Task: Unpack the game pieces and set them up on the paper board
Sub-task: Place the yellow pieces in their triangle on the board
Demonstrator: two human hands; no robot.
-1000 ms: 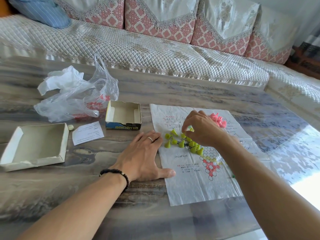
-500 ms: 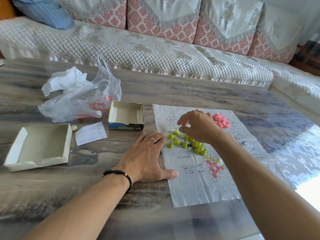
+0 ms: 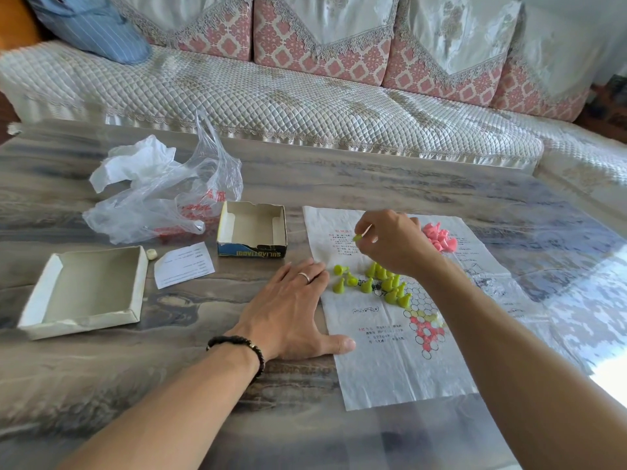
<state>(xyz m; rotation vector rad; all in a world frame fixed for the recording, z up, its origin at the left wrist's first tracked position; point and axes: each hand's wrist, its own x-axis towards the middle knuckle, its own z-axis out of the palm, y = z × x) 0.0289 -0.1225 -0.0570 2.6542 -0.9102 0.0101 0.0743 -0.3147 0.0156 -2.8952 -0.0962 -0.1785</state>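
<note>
My right hand (image 3: 393, 242) pinches one yellow-green plastic cone piece (image 3: 357, 237) above the white paper board (image 3: 390, 368); my left hand (image 3: 288, 313) lies flat, fingers apart, on the bench (image 3: 190, 340).

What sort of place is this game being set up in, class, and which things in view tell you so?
Most likely a home living room: a quilted sofa with patterned cushions stands behind a low marble-look table, where the paper board lies.

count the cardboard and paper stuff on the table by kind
boxes: 2
slip: 1
board: 1
total: 4
</note>
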